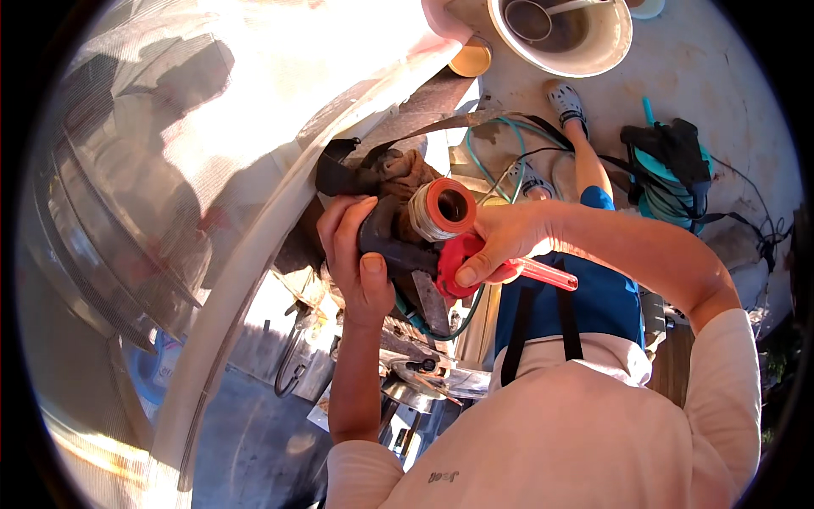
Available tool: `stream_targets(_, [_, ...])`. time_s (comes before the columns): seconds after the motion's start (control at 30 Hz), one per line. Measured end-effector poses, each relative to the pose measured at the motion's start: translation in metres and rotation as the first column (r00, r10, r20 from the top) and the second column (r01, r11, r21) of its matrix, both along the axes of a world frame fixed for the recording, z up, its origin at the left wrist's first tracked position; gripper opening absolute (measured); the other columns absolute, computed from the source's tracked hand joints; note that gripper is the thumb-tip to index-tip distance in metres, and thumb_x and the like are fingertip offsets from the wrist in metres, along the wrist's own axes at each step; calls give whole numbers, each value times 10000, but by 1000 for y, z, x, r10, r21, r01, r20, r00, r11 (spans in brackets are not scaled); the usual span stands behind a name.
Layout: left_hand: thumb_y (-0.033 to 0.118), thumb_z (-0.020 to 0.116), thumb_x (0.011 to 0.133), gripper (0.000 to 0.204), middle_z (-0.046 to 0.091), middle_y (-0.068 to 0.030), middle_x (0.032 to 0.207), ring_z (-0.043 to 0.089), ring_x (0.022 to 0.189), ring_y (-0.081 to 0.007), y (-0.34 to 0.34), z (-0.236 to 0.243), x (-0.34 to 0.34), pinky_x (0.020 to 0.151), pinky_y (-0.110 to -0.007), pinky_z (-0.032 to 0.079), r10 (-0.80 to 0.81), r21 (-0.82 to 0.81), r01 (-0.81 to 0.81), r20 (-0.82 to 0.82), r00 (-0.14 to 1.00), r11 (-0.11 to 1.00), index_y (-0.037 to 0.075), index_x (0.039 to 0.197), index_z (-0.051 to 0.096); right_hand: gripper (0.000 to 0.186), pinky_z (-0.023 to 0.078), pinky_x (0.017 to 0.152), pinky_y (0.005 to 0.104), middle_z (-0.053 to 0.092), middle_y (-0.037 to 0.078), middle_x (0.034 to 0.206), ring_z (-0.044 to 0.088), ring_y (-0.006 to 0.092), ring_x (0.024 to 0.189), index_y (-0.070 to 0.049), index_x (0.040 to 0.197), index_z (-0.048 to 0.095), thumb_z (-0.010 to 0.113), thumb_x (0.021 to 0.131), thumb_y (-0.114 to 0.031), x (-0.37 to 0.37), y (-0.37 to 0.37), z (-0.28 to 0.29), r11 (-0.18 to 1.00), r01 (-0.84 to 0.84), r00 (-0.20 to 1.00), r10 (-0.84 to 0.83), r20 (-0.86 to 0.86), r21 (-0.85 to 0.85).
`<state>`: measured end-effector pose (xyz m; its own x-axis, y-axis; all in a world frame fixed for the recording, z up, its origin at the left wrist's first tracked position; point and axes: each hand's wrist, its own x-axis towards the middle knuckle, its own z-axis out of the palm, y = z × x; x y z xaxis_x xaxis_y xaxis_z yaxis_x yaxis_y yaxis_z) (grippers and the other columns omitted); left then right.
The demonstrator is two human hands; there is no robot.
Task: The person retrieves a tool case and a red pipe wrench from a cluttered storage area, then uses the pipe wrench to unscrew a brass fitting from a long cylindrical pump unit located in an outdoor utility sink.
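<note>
While the left hand (349, 265) clasps the black pipe (400, 254), the right hand (513, 233) pinches the red handle (549, 274) at its end, seemingly adjusting; turning needs steady bracing.

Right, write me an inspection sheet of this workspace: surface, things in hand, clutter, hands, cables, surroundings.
Surface: pale floor, with darker stains.
Things in hand: black pipe fitting and red long-handled piece; between the hands, a threaded end with an orange-red ring. How they join is unclear.
Clutter: white bucket with a ladle in it; round yellowish lid nearby.
Hands: left hand grips the fitting; right hand grips the red piece.
Cables: teal line looping near the feet; dark cords tangled at far right.
Surroundings: translucent mesh sheet at left; teal reel at right.
</note>
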<state>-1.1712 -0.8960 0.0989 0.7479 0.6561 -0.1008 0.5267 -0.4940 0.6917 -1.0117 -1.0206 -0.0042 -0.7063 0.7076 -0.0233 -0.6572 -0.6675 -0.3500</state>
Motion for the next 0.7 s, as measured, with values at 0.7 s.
stream_targets(0.7, [342, 337, 958, 469, 516, -195, 1152, 518, 1024, -304, 5, -6, 13, 924, -424, 403, -49, 42, 48, 22, 999, 998, -33, 1110, 574, 353, 313, 366, 265, 668, 165, 819, 429, 105, 421, 32, 949, 600, 657, 914, -314, -14, -3, -1, 1000, 9, 943, -10, -333, -5])
